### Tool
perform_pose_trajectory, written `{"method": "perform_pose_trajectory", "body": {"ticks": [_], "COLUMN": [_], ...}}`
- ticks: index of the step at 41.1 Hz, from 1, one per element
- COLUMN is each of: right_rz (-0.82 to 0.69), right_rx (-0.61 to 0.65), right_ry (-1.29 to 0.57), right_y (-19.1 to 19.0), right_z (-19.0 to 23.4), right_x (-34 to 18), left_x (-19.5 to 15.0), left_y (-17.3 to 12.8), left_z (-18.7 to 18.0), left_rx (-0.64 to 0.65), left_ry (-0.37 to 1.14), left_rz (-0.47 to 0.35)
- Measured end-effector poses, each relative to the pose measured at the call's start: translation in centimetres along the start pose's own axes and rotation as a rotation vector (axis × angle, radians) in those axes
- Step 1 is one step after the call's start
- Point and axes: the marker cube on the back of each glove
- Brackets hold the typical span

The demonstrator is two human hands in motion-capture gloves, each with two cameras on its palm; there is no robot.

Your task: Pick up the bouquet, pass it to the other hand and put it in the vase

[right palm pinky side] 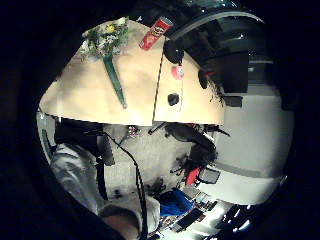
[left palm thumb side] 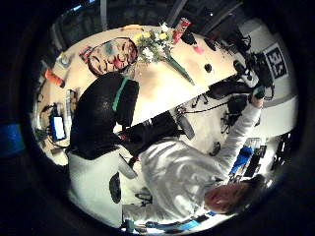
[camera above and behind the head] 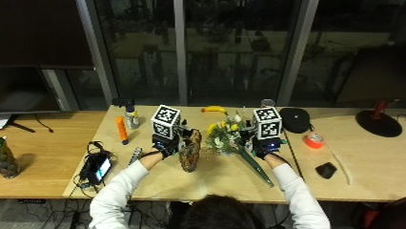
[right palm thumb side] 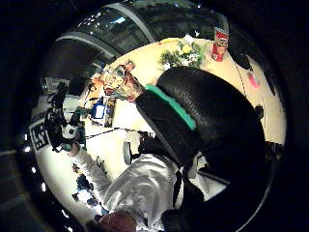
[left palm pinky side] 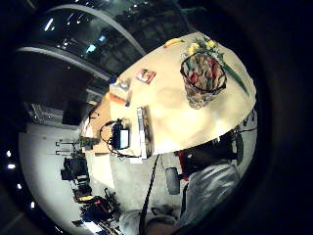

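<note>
Left hand (camera above and behind the head: pixel 166 147) at 9 o'clock of patterned brown woven vase (camera above and behind the head: pixel 189 151), just beside it; finger state can't be told. Yellow-and-white bouquet with green wrapped stems (camera above and behind the head: pixel 236 143) lies on pale wooden counter (camera above and behind the head: pixel 216 179). Right hand (camera above and behind the head: pixel 263 148) over stems; fingers unreadable. Pickup not yet made: next, close on stems.

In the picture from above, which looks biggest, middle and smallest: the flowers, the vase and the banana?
1. Bouquet, counting its long green stem wrap.
2. Vase, nearly as large.
3. Banana, clearly smallest, though it lies farther back on the table, which shrinks it somewhat.
</note>
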Motion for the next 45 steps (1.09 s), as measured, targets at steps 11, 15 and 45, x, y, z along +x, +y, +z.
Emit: {"method": "perform_pose_trajectory", "body": {"ticks": [11, 15, 45], "right_rz": [-0.024, -0.024, 0.157], "right_rx": [-0.047, -0.076, -0.083], "right_ry": [-0.013, 0.015, -0.048], "right_y": [-1.3, -1.4, -3.3], "right_z": [1.9, 1.8, 0.6], "right_x": [0.6, 0.4, 3.7], "left_x": [0.2, 0.1, 0.9], "left_y": [0.1, 0.1, 1.0], "left_z": [0.2, 0.4, 0.9], "left_rx": [0.022, 0.043, 0.053], "left_ry": [-0.027, -0.047, 0.089], "left_rz": [0.003, 0.007, 0.077]}}
